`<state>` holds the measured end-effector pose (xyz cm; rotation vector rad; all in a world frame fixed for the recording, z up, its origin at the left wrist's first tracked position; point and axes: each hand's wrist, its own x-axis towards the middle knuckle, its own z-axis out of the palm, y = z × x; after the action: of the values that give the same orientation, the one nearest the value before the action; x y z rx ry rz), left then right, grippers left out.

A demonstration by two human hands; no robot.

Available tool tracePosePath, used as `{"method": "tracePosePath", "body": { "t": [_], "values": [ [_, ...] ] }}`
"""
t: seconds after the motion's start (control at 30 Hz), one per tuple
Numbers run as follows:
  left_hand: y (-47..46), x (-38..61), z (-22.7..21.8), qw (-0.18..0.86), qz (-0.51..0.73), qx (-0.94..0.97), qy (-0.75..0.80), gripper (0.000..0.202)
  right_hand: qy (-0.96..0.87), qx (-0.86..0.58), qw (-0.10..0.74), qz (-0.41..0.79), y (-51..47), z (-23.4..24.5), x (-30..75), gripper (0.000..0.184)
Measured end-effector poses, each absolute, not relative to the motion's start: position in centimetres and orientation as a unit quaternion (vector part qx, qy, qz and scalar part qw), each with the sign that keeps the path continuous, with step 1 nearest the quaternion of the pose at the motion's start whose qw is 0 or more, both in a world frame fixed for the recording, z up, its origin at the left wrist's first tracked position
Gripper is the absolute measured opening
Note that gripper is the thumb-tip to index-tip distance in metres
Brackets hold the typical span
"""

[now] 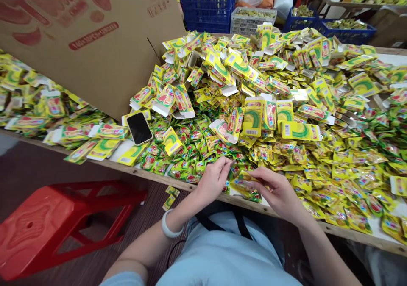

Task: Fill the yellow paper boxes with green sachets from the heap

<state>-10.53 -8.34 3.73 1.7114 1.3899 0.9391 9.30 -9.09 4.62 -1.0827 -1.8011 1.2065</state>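
At the table's front edge my right hand (280, 190) pinches a small yellow sachet (242, 183) between thumb and fingers. Just left of it my left hand (213, 179) is closed with its fingertips together; whatever it may hold is too small to make out. Beneath both hands lie loose green sachets (187, 167) with red watermelon pictures. To the right spreads a heap of yellow sachets (333, 182). Behind the hands stand small yellow boxes (252, 116) with white flaps, several of them upright.
A big cardboard carton (127, 44) rises at the left beside a phone (140, 128) lying on the heap. Below the wooden table edge (152, 176) stands a red stool (41, 222). Blue crates (208, 8) and a white basket (252, 21) are at the back.
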Motion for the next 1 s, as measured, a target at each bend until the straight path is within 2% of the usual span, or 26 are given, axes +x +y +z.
{"method": "tracePosePath", "body": {
  "t": [0.1, 0.17, 0.23, 0.3, 0.37, 0.43, 0.5, 0.6, 0.7, 0.77, 0.83, 0.9, 0.93, 1.0],
  "values": [
    [-8.4, -10.9, 4.6, 0.428, 0.326, 0.667, 0.516, 0.029, -0.775, -0.398, 0.254, 0.42, -8.0, 6.5, 10.0, 0.015],
    [-8.5, -11.1, 5.2, 0.487, 0.321, 0.644, 0.496, 0.033, -0.799, -0.392, 0.237, 0.389, -7.6, 7.0, 10.2, 0.012],
    [-8.7, -11.1, 5.7, 0.55, 0.331, 0.601, 0.477, 0.034, -0.813, -0.381, 0.258, 0.358, -7.3, 6.9, 10.0, 0.012],
    [-9.2, -11.0, 5.8, 0.6, 0.346, 0.555, 0.461, 0.042, -0.797, -0.389, 0.321, 0.334, -7.4, 6.1, 9.7, 0.013],
    [-9.8, -10.6, 5.3, 0.627, 0.367, 0.517, 0.453, 0.047, -0.745, -0.414, 0.389, 0.349, -7.6, 4.9, 9.3, 0.03],
    [-10.5, -10.4, 4.2, 0.622, 0.389, 0.502, 0.459, 0.044, -0.692, -0.418, 0.401, 0.431, -8.0, 3.7, 9.0, 0.052],
    [-11.1, -10.8, 3.1, 0.57, 0.392, 0.54, 0.48, 0.039, -0.656, -0.39, 0.365, 0.532, -8.6, 2.8, 8.8, 0.054],
    [-11.0, -13.8, 2.9, 0.408, 0.36, 0.644, 0.538, 0.036, -0.644, -0.395, 0.346, 0.556, -8.9, 2.2, 9.3, 0.032],
    [-8.7, -19.0, 4.9, 0.203, 0.301, 0.631, 0.686, 0.045, -0.725, -0.452, 0.337, 0.396, -8.5, 1.5, 10.8, 0.019],
    [-6.1, -22.2, 6.6, 0.097, 0.215, 0.557, 0.796, 0.057, -0.803, -0.463, 0.283, 0.247, -8.1, 0.7, 11.7, 0.018],
    [-3.6, -24.3, 7.5, 0.071, 0.106, 0.513, 0.849, 0.073, -0.86, -0.45, 0.206, 0.124, -7.7, 0.1, 12.1, 0.022],
    [-1.9, -25.3, 7.6, 0.092, 0.022, 0.521, 0.848, 0.086, -0.879, -0.443, 0.164, 0.066, -7.5, 0.0, 12.3, 0.026],
    [-1.5, -25.6, 7.5, 0.109, 0.004, 0.538, 0.836, 0.09, -0.875, -0.447, 0.173, 0.065, -7.5, 0.2, 12.4, 0.026],
    [-1.9, -25.6, 7.4, 0.135, 0.034, 0.581, 0.802, 0.092, -0.841, -0.469, 0.244, 0.115, -7.4, 0.9, 12.9, 0.022]
  ]
}}
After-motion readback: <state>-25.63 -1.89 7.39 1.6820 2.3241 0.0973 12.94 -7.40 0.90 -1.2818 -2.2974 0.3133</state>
